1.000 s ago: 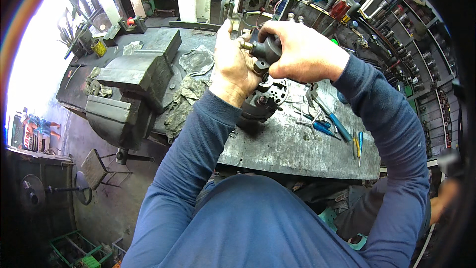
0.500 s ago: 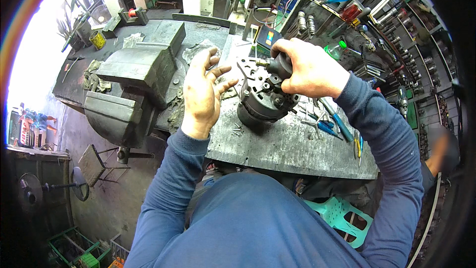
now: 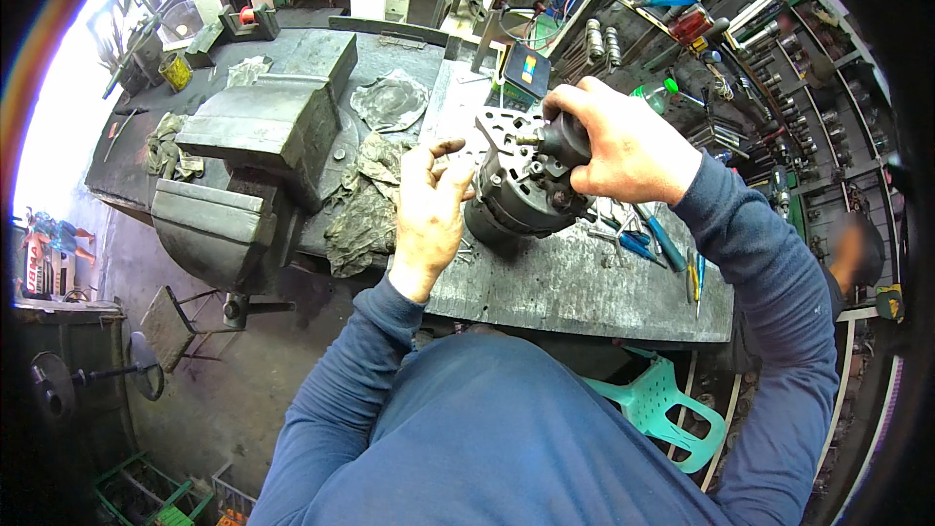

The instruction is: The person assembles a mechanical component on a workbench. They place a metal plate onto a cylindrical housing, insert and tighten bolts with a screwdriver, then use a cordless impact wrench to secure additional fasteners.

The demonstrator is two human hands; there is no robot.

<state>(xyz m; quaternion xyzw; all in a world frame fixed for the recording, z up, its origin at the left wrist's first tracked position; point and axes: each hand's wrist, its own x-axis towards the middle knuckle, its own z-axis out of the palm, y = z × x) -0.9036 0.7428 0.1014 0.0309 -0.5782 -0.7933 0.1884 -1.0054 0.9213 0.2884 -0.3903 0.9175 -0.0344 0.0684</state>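
Observation:
An alternator (image 3: 499, 197) with a dark round body and a slotted metal end stands on the metal worktop (image 3: 545, 297) in front of me. My right hand (image 3: 633, 146) is wrapped round a black cylindrical part (image 3: 565, 139) at the alternator's upper right. A short metal fitting (image 3: 527, 136) juts from that part toward the left. My left hand (image 3: 429, 212) is beside the alternator's left edge, its fingers bent and apart, with nothing visible in them. Whether its fingertips touch the housing I cannot tell. Small screws (image 3: 466, 251) lie by the alternator's base.
A large bench vise (image 3: 255, 127) stands to the left, with a crumpled grey rag (image 3: 362, 219) beside it. Blue-handled screwdrivers (image 3: 664, 239) and other hand tools lie right of the alternator. Farther back are a battery-shaped box (image 3: 526, 70) and a tool rack. A green plastic stool (image 3: 662, 404) stands below.
My left hand has moved right, closer to the alternator, and its fingers have bent more. My right hand keeps its grip on the black cylindrical part. The view has shifted slightly.

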